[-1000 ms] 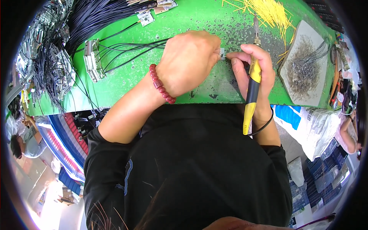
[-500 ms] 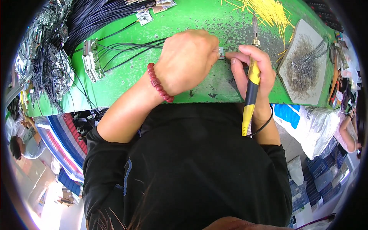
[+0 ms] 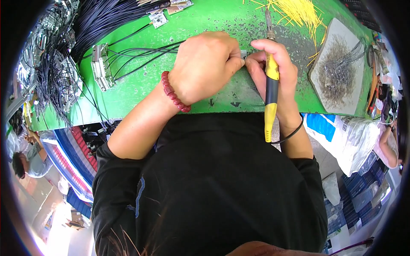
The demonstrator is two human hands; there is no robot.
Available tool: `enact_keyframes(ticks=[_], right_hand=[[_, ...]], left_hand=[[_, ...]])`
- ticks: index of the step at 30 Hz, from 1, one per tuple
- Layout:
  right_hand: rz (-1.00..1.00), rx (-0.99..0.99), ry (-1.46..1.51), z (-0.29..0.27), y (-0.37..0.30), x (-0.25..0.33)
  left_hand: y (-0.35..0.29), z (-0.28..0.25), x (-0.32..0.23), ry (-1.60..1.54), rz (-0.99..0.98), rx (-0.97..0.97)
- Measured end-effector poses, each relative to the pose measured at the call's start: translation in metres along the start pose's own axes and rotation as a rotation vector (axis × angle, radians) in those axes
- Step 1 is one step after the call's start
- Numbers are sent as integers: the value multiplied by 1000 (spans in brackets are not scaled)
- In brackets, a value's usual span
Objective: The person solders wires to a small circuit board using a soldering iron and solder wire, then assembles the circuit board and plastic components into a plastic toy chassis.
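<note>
Head view: a small metal part (image 3: pixel 243 54), light and stiff, is pinched by its edges between left hand (image 3: pixel 205 64) fingers on the green table (image 3: pixel 141 85); a soldering iron (image 3: pixel 270 81) is gripped by the right hand (image 3: pixel 273 68).

The person wears a black long-sleeved top (image 3: pixel 222 183) of plain, matte cloth, both sleeves pushed up above the elbows so the forearms are bare. A thin bluish line (image 3: pixel 139 196) runs down the left side of the chest; it may be a seam or a printed stripe, the view is too bent to tell. On the left wrist sits a bracelet of round dark-red beads (image 3: pixel 174 92), strung closely in a single row. Around the right wrist lies a thin black band (image 3: pixel 294 133), like a hair elastic. The left hand (image 3: pixel 207 64) and right hand (image 3: pixel 273 68) are bare, without gloves or rings.
</note>
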State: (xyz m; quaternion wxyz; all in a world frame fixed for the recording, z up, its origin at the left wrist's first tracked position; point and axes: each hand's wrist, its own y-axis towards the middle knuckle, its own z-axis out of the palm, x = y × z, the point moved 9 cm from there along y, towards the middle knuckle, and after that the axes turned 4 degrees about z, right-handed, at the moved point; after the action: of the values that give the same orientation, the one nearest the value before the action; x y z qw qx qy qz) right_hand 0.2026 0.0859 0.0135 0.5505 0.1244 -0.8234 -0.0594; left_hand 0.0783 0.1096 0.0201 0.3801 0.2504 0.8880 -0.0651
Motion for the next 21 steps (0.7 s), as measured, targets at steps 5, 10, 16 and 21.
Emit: enact_keyframes(ticks=[5,10,16,21], right_hand=[[-28,-160,6,-25,-3,0],[240,-153,209,-87,-38,-20],[214,-664,136,-199,-98,-50],[183,-921,295,-244,-119,-72]], left_hand=[[-1,2,1,34,-5,-27],[0,1,-4,102,38,-75],[4,4,-6,25,-7,-36],[3,6,0,-24,-61,-22]])
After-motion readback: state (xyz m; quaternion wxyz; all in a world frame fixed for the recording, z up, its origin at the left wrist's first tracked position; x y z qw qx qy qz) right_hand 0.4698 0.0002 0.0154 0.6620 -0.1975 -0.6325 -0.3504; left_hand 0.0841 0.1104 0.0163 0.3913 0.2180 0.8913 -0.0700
